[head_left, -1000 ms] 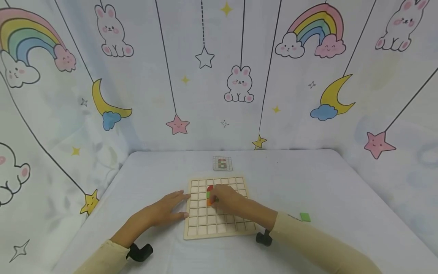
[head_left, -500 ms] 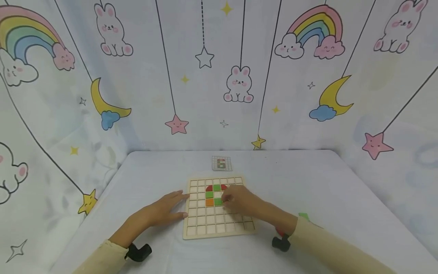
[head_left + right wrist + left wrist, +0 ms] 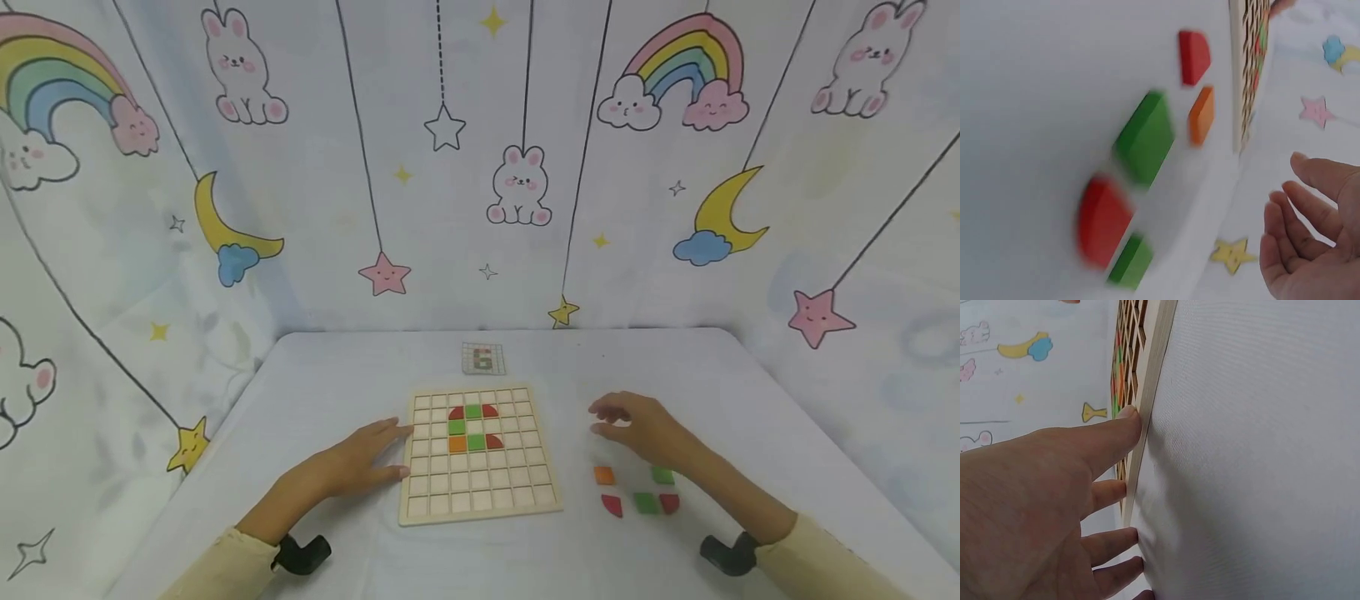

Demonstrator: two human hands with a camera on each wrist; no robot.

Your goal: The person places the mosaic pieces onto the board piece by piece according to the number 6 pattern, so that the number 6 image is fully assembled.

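Observation:
A wooden grid board (image 3: 480, 504) lies on the table with red, green and orange tiles set in its upper middle cells. My left hand (image 3: 352, 458) rests at the board's left edge; in the left wrist view its thumb (image 3: 1110, 437) touches the wooden rim. My right hand (image 3: 645, 429) hovers right of the board, fingers loosely bent and nothing between them. Below it lie loose tiles: an orange square (image 3: 603, 475), a red quarter-round (image 3: 612, 506), a green square (image 3: 646, 502), another red quarter-round (image 3: 670, 502) and a second green square (image 3: 663, 475).
A small pattern card (image 3: 483, 358) with a gridded figure lies behind the board. The white-covered table (image 3: 337, 358) meets a printed cloth backdrop (image 3: 300, 167) at the back and sides.
My right hand has left the board and moved right, above the loose tiles. A red quarter-round now shows in the board's third tile row. The left hand stays put.

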